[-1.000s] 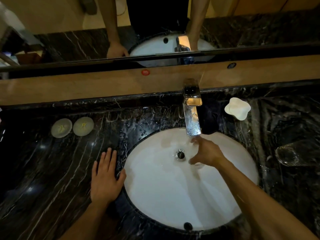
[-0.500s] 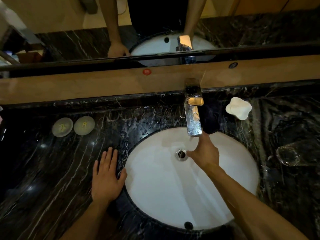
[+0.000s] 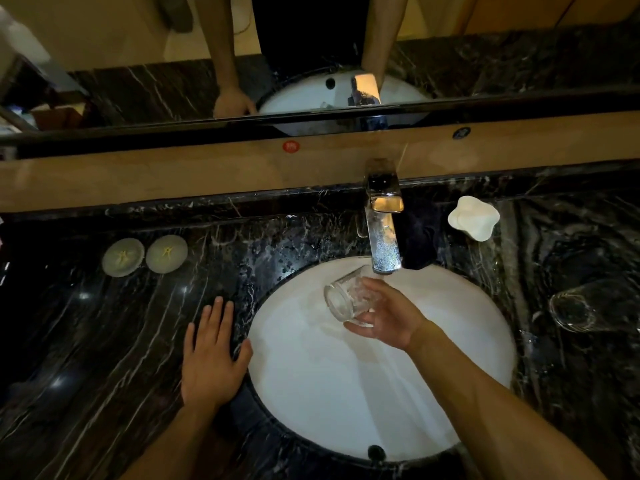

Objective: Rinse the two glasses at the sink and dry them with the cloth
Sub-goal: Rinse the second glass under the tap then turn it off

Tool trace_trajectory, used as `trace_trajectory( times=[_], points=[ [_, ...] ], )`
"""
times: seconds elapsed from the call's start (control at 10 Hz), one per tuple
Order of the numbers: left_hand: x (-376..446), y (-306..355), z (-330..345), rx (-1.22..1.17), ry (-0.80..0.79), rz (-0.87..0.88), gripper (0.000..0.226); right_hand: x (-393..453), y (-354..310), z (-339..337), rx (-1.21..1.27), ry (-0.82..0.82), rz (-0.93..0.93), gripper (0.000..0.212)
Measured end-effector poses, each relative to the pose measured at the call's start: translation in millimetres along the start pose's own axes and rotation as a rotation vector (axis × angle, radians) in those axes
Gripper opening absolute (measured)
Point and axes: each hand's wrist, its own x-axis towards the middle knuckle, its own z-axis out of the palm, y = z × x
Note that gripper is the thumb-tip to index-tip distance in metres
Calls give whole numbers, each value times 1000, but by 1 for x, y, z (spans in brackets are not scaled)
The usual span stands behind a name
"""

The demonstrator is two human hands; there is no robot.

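My right hand (image 3: 388, 317) holds a clear glass (image 3: 348, 297) over the white sink basin (image 3: 346, 393), just below the chrome faucet (image 3: 384, 230). The glass lies tilted on its side with its mouth facing left. Water streams from the spout onto it. A second clear glass (image 3: 585, 308) lies on its side on the black marble counter (image 3: 86, 341) at the right. My left hand (image 3: 211, 355) rests flat on the counter at the basin's left rim, fingers straight. A dark cloth (image 3: 417, 244) lies behind the basin, right of the faucet.
Two round pale coasters (image 3: 123, 257) (image 3: 167, 249) lie on the counter at the left. A white star-shaped dish (image 3: 474, 218) stands right of the faucet. A wooden ledge (image 3: 173, 174) and a mirror (image 3: 138, 64) run along the back.
My right hand has turned palm up, and the glass it holds under the faucet now shows, tilted on its side. The left hand has stayed put.
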Motion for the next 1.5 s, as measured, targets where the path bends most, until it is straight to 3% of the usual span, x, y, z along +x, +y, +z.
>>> trace_trajectory(
  times=[0.2, 0.3, 0.5, 0.6, 0.7, 0.8, 1.0, 1.1, 1.2, 1.5],
  points=[
    [0, -1, 0, -2, -14, 0, 77, -1, 17, 1, 398, -164, 78, 53],
    [0, 0, 0, -10, -14, 0, 77, -1, 27, -1, 435, -158, 88, 54],
    [0, 0, -1, -19, -11, 2, 78, -12, 31, -9, 268, -97, 63, 51],
    [0, 1, -2, -30, -8, -2, 78, -26, 21, -10, -249, 125, -157, 69],
    [2, 5, -6, -8, 10, -16, 79, -40, 22, -16, -1185, 425, -542, 87],
    [10, 23, -24, -20, 108, 1, 72, -52, 25, -29, -1359, 503, -608, 90],
    [72, 115, -90, -220, 435, 525, 48, -75, 14, -41, -1338, 581, -656, 86],
    [103, 184, -135, -243, 500, 760, 53, -79, 11, -44, -1310, 594, -692, 86],
    [116, 222, -157, -155, 486, 800, 48, -83, 9, -47, -1301, 609, -738, 86],
    [108, 232, -142, -116, 466, 737, 41, -96, 7, -53, -1222, 624, -836, 83]
  ],
)
